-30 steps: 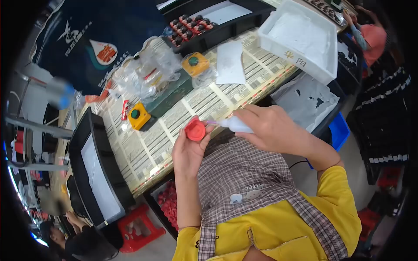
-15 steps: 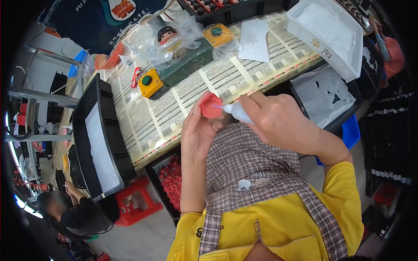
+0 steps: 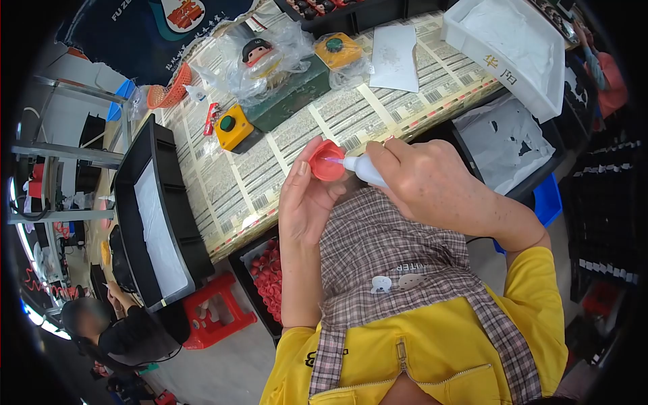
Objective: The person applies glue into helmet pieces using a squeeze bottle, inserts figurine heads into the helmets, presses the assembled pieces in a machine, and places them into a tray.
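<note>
My left hand (image 3: 304,199) holds a small red hollow cup-shaped part (image 3: 329,162) by its rim, its opening turned up toward me. In my right hand (image 3: 422,177) is a white squeeze bottle (image 3: 366,169) with a thin purple-tinted nozzle. The nozzle tip reaches inside the red part; whether it touches the inner wall I cannot tell. Both hands are above my lap at the table's near edge. More red parts (image 3: 267,280) fill a black crate below my left forearm.
On the patterned table (image 3: 290,152) stand yellow button boxes (image 3: 233,128), a green metal block (image 3: 287,94), a plastic-wrapped doll figure (image 3: 256,52) and a white sheet (image 3: 394,59). A black tray (image 3: 182,223) lies left, a white bin (image 3: 513,81) right. Another person (image 3: 128,331) sits at lower left.
The nozzle has moved slightly left, further into the red part. The red part is turned a little in my left hand. My view has shifted slightly.
</note>
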Motion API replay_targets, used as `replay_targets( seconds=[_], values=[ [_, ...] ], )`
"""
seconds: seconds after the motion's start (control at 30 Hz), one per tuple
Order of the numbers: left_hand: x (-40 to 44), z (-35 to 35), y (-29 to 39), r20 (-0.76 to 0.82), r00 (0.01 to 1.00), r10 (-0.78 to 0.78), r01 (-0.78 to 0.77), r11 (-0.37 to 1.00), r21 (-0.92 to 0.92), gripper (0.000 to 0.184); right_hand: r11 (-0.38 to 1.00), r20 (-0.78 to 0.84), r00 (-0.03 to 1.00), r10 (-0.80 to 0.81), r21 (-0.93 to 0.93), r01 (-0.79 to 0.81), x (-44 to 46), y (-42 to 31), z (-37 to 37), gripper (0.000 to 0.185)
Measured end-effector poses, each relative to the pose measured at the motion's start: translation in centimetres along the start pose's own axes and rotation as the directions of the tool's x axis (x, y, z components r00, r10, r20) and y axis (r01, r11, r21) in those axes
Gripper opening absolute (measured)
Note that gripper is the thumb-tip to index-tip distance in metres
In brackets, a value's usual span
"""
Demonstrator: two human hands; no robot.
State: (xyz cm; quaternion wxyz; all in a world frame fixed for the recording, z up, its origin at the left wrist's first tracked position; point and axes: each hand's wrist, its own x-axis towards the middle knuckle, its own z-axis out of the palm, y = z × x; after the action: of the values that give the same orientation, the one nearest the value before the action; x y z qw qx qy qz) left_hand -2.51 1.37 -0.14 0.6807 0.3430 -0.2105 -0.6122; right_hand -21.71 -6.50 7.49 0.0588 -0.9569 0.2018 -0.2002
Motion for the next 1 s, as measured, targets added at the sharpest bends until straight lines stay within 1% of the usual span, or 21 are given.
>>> replay_targets(
  seconds=[0.1,0.3,0.43,0.6,0.7,0.83,1.0],
  values=[
    [0.07,-0.31,-0.05,0.043,0.999,0.014,-0.010,0.996,-0.088,0.048,1.000,0.008,1.000,-0.009,-0.001,0.009,0.05,0.02,-0.03,0.020],
    [0.00,-0.06,-0.05,0.054,0.998,0.026,-0.021,0.996,-0.089,0.049,1.000,0.018,1.000,-0.013,0.000,0.013,0.17,0.01,-0.23,0.021],
    [0.02,-0.20,-0.07,0.059,0.998,0.030,-0.025,0.997,-0.076,0.049,1.000,0.002,1.000,-0.017,0.010,0.017,0.08,0.05,-0.16,0.021],
    [0.07,-0.12,-0.14,0.040,0.999,0.032,-0.030,0.998,-0.060,0.050,0.999,-0.006,1.000,-0.027,-0.037,0.027,0.04,-0.08,-0.22,0.018],
    [0.11,-0.36,-0.16,0.062,0.997,0.038,-0.035,0.998,-0.046,0.051,0.997,-0.040,0.998,-0.054,-0.053,0.051,0.01,-0.04,-0.13,0.016],
    [0.06,0.04,-0.01,0.041,0.998,0.041,-0.040,0.999,-0.031,0.051,0.997,-0.067,0.996,-0.057,-0.047,0.054,-0.12,-0.17,0.05,0.015],
    [0.16,0.22,-0.02,0.017,0.999,0.051,-0.051,0.999,0.007,0.050,0.997,-0.059,0.996,-0.069,-0.040,0.066,-0.35,-0.02,0.36,0.014]
  ],
)
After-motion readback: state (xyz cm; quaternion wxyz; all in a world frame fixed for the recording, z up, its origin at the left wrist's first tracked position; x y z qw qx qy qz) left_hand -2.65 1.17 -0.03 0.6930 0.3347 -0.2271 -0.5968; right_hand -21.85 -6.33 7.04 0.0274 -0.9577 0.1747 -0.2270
